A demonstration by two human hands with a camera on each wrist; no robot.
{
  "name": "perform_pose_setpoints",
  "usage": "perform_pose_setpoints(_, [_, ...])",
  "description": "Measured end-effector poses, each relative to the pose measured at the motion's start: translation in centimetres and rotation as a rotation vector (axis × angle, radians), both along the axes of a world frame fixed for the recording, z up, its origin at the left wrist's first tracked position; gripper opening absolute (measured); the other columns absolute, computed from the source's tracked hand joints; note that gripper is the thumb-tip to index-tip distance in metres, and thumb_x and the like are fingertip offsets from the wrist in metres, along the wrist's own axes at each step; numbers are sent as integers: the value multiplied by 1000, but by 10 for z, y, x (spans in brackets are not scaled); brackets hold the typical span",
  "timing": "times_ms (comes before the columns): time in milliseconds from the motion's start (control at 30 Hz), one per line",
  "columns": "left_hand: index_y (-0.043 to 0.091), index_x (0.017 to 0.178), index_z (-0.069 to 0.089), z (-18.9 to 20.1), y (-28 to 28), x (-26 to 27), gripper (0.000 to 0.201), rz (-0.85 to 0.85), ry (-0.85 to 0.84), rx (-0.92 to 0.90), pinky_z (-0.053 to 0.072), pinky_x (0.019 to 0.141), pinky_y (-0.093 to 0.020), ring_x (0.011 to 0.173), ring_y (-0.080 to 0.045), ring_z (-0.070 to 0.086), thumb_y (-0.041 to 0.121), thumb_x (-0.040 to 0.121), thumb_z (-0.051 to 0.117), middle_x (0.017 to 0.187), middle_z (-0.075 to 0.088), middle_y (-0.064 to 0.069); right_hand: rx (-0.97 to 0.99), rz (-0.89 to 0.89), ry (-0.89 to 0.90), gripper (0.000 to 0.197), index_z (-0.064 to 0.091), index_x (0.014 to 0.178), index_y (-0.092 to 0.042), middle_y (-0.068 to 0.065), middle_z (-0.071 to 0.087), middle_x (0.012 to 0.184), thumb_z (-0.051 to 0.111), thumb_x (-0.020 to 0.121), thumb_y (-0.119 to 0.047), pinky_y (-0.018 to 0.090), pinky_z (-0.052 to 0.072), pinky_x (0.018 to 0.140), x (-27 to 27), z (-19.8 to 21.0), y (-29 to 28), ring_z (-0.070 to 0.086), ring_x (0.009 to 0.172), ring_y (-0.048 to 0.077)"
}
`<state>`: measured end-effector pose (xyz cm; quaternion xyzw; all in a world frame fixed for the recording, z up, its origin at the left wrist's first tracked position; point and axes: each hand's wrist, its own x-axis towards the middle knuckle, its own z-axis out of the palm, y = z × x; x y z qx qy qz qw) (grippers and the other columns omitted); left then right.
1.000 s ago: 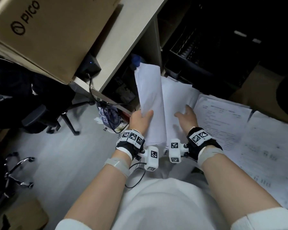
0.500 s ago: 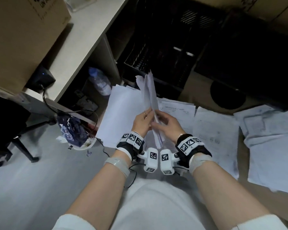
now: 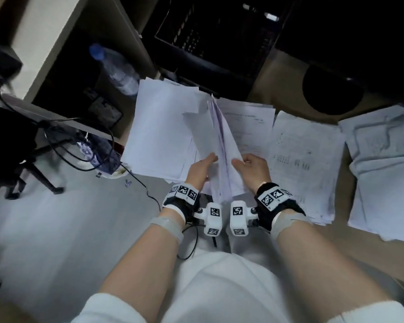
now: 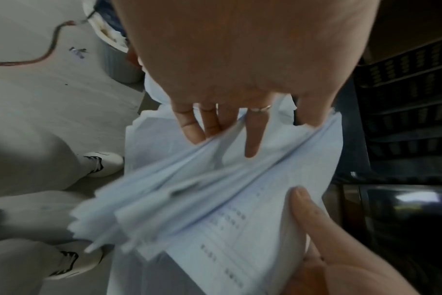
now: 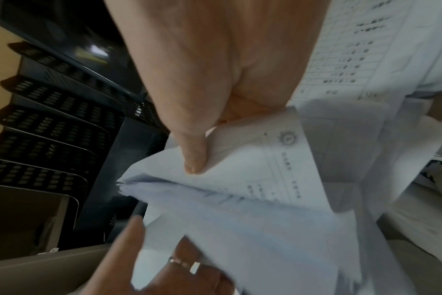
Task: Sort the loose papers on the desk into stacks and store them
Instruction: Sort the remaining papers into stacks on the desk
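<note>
A bundle of white papers stands on edge above the desk, fanned slightly at its lower end. My left hand pinches its left side, thumb and fingers curled round the sheets. My right hand grips the right side, and its thumb presses a printed page of the bundle. Under the hands lie a stack of blank sheets, two printed stacks, and crumpled sheets at the right.
Black mesh file trays stand at the back of the brown desk. A water bottle lies under the neighbouring desk at left, with cables and a bin below. A dark round object sits at back right.
A second ago my left hand held a sheaf up while my right lay on the blank stack. Both hands have since closed on one upright bundle, and the head view has swung right.
</note>
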<state>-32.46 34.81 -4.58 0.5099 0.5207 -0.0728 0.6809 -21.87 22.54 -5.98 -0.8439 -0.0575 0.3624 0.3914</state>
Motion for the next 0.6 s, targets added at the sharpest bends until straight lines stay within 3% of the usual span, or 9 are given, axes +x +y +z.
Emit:
perform_pose_setpoints(67, [13,114,66,1,-3,5,42,21,5,-87,50,78,-25,93,-13,66,51,95,58,107,70,0,58,-2,56,17,70,96,-7,4,71,94,66,92,-22,29,50,77,-5,-1,0,66,85,21])
perform_pose_setpoints(100, [14,112,66,-1,-3,6,41,10,-5,-84,50,70,-22,87,-10,67,50,93,62,101,71,0,82,-15,78,16,69,101,-8,5,72,99,65,94,-21,32,52,81,-6,1,1,67,90,22])
perform_pose_setpoints(200, [13,86,67,-7,4,8,17,-64,31,153,58,65,-30,72,-21,69,30,91,68,81,73,-5,82,-81,107,19,66,107,-8,9,71,106,61,96,-23,37,55,83,-1,4,2,68,93,25])
perform_pose_setpoints(267, [14,59,51,-14,11,7,34,-69,58,280,44,55,-28,55,-24,50,22,90,64,56,54,0,43,-169,78,26,64,112,-5,9,69,109,58,97,-26,38,52,86,4,3,-3,65,96,25])
perform_pose_setpoints(300, [17,54,41,-14,16,7,42,-44,67,302,33,53,-28,53,-21,39,20,89,63,50,42,2,7,-235,49,30,62,116,-4,10,67,113,56,98,-27,38,50,89,6,3,-6,63,100,26])
perform_pose_setpoints(367, [15,53,39,-8,26,6,42,-20,50,309,31,56,-30,54,-20,35,20,88,62,51,39,3,-76,-345,-6,36,59,124,-4,12,63,123,55,98,-28,35,46,95,14,5,-13,59,111,29])
perform_pose_setpoints(467, [-3,70,58,-1,35,1,36,-18,41,291,48,63,-32,63,-20,50,30,84,60,66,59,-5,-158,-340,-34,33,61,124,-5,14,63,125,55,97,-23,27,40,87,24,13,-21,59,114,32])
perform_pose_setpoints(533, [2,68,58,3,34,-1,32,-9,48,304,49,64,-33,62,-20,49,28,86,61,65,58,-5,-202,-294,-22,34,62,125,-6,14,64,126,55,96,-22,27,40,87,26,15,-24,59,114,33])
perform_pose_setpoints(600, [14,56,45,11,32,-1,38,30,51,338,38,57,-29,56,-18,38,20,90,62,53,44,3,-222,-255,-11,32,65,121,-6,13,65,123,56,95,-23,27,40,86,28,15,-27,60,112,33])
